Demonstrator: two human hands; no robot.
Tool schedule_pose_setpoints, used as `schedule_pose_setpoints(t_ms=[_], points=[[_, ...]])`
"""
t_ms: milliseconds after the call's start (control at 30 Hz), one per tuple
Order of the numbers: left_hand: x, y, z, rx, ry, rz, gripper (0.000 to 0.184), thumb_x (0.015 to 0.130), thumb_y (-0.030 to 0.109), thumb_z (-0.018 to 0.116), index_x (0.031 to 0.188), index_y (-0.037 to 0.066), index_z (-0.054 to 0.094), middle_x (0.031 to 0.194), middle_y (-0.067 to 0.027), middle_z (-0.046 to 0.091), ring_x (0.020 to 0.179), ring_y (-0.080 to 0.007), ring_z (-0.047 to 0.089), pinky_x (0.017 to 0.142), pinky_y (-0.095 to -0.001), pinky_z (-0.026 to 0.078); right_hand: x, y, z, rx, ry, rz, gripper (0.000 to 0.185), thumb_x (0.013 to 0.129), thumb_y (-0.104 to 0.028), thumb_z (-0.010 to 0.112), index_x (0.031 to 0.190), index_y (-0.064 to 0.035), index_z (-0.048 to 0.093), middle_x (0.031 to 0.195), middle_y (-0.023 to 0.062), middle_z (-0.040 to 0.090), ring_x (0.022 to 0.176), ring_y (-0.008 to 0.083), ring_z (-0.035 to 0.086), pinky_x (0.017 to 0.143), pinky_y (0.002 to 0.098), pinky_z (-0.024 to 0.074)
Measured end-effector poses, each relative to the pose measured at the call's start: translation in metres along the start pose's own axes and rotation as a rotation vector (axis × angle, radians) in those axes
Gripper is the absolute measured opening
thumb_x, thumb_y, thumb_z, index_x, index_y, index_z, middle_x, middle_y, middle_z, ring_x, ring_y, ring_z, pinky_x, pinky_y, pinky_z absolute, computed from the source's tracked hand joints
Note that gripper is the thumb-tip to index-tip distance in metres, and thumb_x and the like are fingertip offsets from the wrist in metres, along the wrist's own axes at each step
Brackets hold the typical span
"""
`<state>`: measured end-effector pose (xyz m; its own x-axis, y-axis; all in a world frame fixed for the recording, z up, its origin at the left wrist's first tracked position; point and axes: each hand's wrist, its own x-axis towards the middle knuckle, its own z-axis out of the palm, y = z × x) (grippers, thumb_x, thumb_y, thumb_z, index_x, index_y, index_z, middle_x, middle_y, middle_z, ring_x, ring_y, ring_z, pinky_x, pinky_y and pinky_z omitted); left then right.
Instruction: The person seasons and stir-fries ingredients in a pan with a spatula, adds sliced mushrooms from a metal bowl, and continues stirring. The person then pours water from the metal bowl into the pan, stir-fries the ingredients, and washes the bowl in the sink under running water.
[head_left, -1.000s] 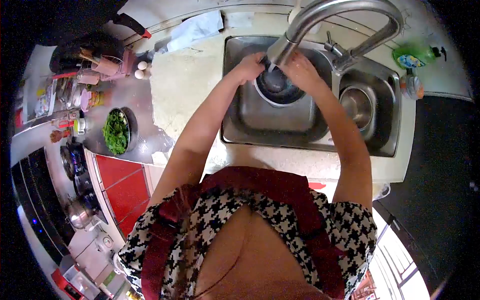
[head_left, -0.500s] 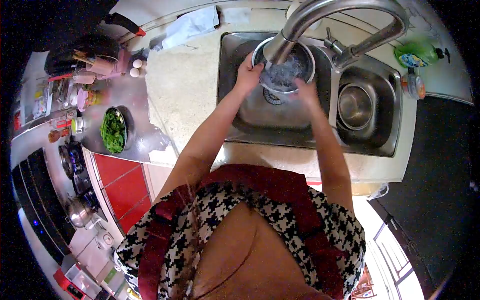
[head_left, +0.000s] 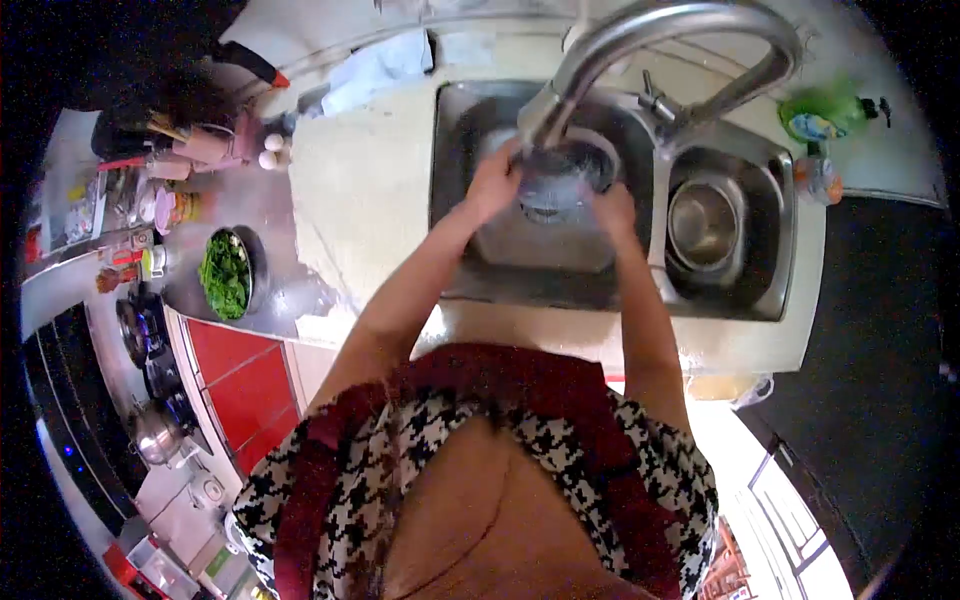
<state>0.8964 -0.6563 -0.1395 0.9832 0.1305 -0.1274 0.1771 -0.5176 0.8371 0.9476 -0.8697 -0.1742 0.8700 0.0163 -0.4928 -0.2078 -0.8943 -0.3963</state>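
A round dark pot (head_left: 598, 150) with a pale rim is under the faucet (head_left: 547, 118) in the large left basin, blurred by motion. My left hand (head_left: 494, 183) grips its left side, fingers wrapped at the rim. On the right side, my right hand (head_left: 614, 208) is closed against the pot's edge, its fingers smeared. The pot looks tilted, with water and splashes at its near side.
A steel pot (head_left: 703, 225) sits in the small right basin. Green leaves in a bowl (head_left: 227, 275) stand on the left counter, with eggs (head_left: 268, 160) behind. A green bottle (head_left: 815, 117) and a jar (head_left: 824, 181) stand right of the sink.
The pot came up toward the faucet, then tilted toward me. My right hand went from inside the pot to its right edge, while my left hand kept hold of the left side.
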Motion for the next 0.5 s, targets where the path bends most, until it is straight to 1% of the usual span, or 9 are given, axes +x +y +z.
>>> schedule_pose_setpoints(t_ms=[67, 167, 267, 300, 400, 433, 467, 500], points=[[-0.011, -0.002, -0.009, 0.232, 0.174, 0.332, 0.052, 0.073, -0.005, 0.045, 0.123, 0.011, 0.042, 0.111, -0.0187, 0.051, 0.097, -0.0361, 0.052, 0.08, -0.0404, 0.044, -0.004, -0.014, -0.006, 0.081, 0.138, -0.215, 0.051, 0.072, -0.036, 0.065, 0.11, -0.0045, 0.053, 0.1, 0.0157, 0.06, 0.091, 0.0339, 0.057, 0.08, 0.0406, 0.0447], [-0.027, 0.02, -0.027, 0.197, 0.209, 0.297, 0.058, 0.071, -0.009, 0.044, 0.125, 0.01, 0.039, 0.119, -0.02, 0.044, 0.101, -0.0388, 0.048, 0.084, -0.041, 0.043, 0.0, -0.041, -0.03, -0.024, 0.554, -0.697, 0.049, 0.07, -0.024, 0.065, 0.115, -0.0119, 0.051, 0.104, 0.0129, 0.058, 0.093, 0.0346, 0.055, 0.082, 0.0402, 0.0438], [-0.024, 0.023, -0.041, 0.174, 0.367, 0.422, 0.062, 0.069, -0.012, 0.043, 0.127, 0.01, 0.038, 0.119, -0.0219, 0.044, 0.105, -0.0398, 0.046, 0.089, -0.0405, 0.04, 0.003, -0.084, -0.073, -0.069, 0.245, -0.764, 0.044, 0.067, -0.018, 0.066, 0.108, -0.0096, 0.055, 0.1, 0.0159, 0.059, 0.091, 0.0336, 0.056, 0.08, 0.0403, 0.0447], [-0.025, 0.023, -0.052, 0.291, 0.359, 0.427, 0.064, 0.068, -0.014, 0.042, 0.127, 0.007, 0.037, 0.118, -0.0232, 0.044, 0.108, -0.0385, 0.044, 0.091, -0.0386, 0.038, 0.007, -0.101, -0.106, -0.263, 0.095, -0.899, 0.036, 0.067, -0.014, 0.064, 0.103, -0.0096, 0.058, 0.096, 0.017, 0.06, 0.091, 0.0335, 0.056, 0.08, 0.0399, 0.0447], [-0.032, 0.009, -0.053, 0.147, 0.353, 0.38, 0.066, 0.065, -0.016, 0.042, 0.128, 0.006, 0.036, 0.117, -0.023, 0.044, 0.109, -0.0369, 0.043, 0.09, -0.0368, 0.038, 0.05, -0.123, -0.117, -0.031, 0.333, -0.865, 0.026, 0.07, -0.014, 0.061, 0.096, -0.0073, 0.06, 0.094, 0.0178, 0.06, 0.091, 0.0346, 0.055, 0.08, 0.0396, 0.0444], [-0.031, -0.01, -0.043, 0.033, 0.381, 0.272, 0.057, 0.068, -0.014, 0.042, 0.123, 0.003, 0.039, 0.111, -0.019, 0.05, 0.102, -0.033, 0.048, 0.091, -0.0353, 0.037, 0.05, -0.141, -0.126, 0.15, 0.477, -0.879, 0.026, 0.074, -0.015, 0.056, 0.099, -0.0056, 0.057, 0.092, 0.0179, 0.06, 0.09, 0.0342, 0.056, 0.078, 0.0389, 0.0444], [-0.032, -0.031, -0.03, -0.156, 0.355, 0.075, 0.048, 0.072, -0.01, 0.041, 0.118, 0.003, 0.042, 0.107, -0.0165, 0.052, 0.094, -0.0294, 0.051, 0.081, -0.035, 0.041, 0.044, -0.165, -0.137, 0.333, 0.617, -0.885, 0.026, 0.078, -0.015, 0.051, 0.101, -0.004, 0.053, 0.091, 0.018, 0.059, 0.088, 0.0338, 0.056, 0.076, 0.0381, 0.0443], [-0.035, -0.05, -0.018, -0.34, 0.321, -0.124, 0.039, 0.075, -0.007, 0.041, 0.113, 0.002, 0.045, 0.103, -0.0139, 0.054, 0.086, -0.0257, 0.055, 0.072, -0.0347, 0.046, 0.042, -0.182, -0.146, 0.41, 0.688, -0.974, 0.025, 0.079, -0.014, 0.048, 0.102, -0.004, 0.053, 0.088, 0.0192, 0.06, 0.085, 0.0351, 0.057, 0.074, 0.0396, 0.0451]])
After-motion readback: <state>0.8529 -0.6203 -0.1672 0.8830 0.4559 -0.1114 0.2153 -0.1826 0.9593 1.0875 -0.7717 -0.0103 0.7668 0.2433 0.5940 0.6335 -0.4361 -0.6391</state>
